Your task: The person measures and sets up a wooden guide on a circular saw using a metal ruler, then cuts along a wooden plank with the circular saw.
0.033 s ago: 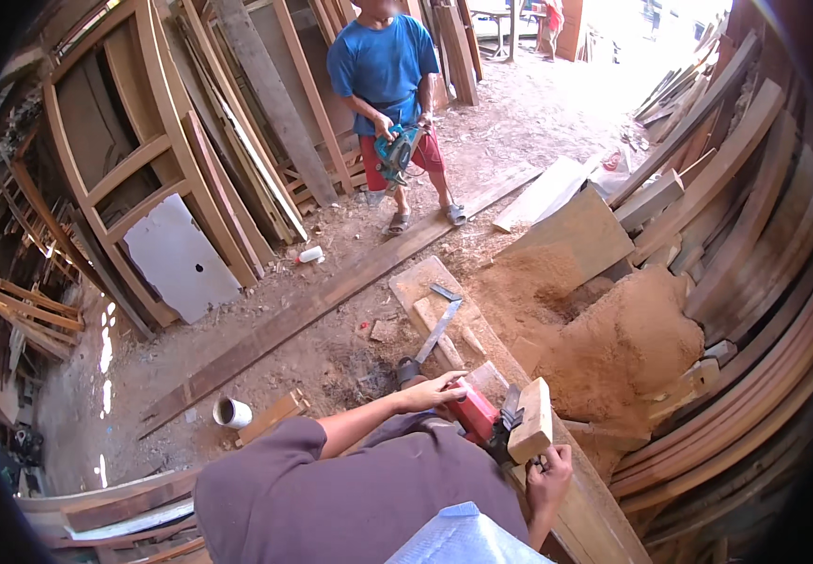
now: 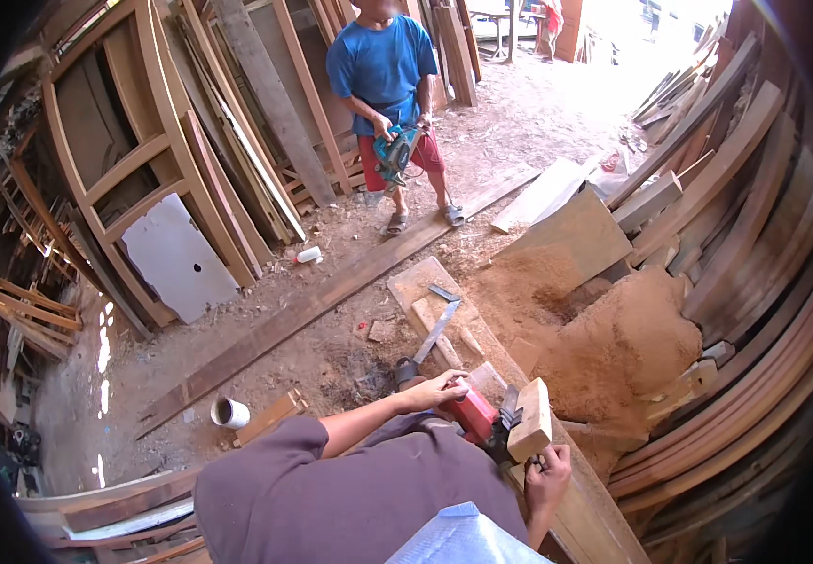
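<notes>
Fingers of the left hand [image 2: 433,391] rest on a red tool [image 2: 471,412] over the plank table [image 2: 596,498], grip unclear; the right hand [image 2: 545,479] curls its fingers below a wooden block [image 2: 531,423], hold hidden. Bracing the tool firmly should limit slipping.

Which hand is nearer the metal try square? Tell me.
Left. The left hand is just below the try square in view, by the red tool; the right hand is farther off, by the wooden block.

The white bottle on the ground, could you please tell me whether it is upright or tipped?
Tipped: the white bottle lies on its side, its length along the ground.
</notes>
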A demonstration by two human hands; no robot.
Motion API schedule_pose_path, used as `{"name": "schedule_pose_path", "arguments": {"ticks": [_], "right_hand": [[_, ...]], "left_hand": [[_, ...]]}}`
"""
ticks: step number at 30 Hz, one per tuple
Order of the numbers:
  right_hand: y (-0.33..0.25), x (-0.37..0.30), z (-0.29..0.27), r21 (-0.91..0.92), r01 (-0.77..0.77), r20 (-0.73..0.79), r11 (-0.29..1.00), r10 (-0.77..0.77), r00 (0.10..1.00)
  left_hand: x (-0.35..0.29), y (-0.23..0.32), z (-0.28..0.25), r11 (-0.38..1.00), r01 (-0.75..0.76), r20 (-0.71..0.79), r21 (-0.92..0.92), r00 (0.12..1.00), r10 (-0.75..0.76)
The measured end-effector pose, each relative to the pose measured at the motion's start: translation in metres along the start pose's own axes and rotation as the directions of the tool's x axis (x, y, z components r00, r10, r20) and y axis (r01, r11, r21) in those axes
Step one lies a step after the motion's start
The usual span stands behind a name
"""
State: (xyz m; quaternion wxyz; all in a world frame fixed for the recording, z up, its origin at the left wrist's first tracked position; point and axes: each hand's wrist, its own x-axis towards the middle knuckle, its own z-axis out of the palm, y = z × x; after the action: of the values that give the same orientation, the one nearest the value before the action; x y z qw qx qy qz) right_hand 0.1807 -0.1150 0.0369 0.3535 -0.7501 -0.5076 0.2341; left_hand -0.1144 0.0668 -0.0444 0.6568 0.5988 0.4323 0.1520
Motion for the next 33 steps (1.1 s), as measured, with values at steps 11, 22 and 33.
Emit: {"name": "schedule_pose_path", "arguments": {"ticks": [11,22,33], "right_hand": [[-0.006,-0.004,-0.007,-0.051,0.157,-0.102,0.986,-0.162,0.982],[0.008,-0.016,-0.017,0.003,-0.005,-0.059,1.000,0.005,0.998],[-0.003,-0.003,-0.034,0.051,-0.043,0.116,0.998,0.037,0.993]], "left_hand": [[0.033,-0.004,0.011,0.978,-0.157,-0.162,0.135,0.971,0.178],[0.031,0.007,0.013,0.997,-0.014,0.051,0.078,0.999,0.010],[0.139,-0.193,-0.085,0.754,0.503,-0.848,0.422,0.513,0.133]]}}
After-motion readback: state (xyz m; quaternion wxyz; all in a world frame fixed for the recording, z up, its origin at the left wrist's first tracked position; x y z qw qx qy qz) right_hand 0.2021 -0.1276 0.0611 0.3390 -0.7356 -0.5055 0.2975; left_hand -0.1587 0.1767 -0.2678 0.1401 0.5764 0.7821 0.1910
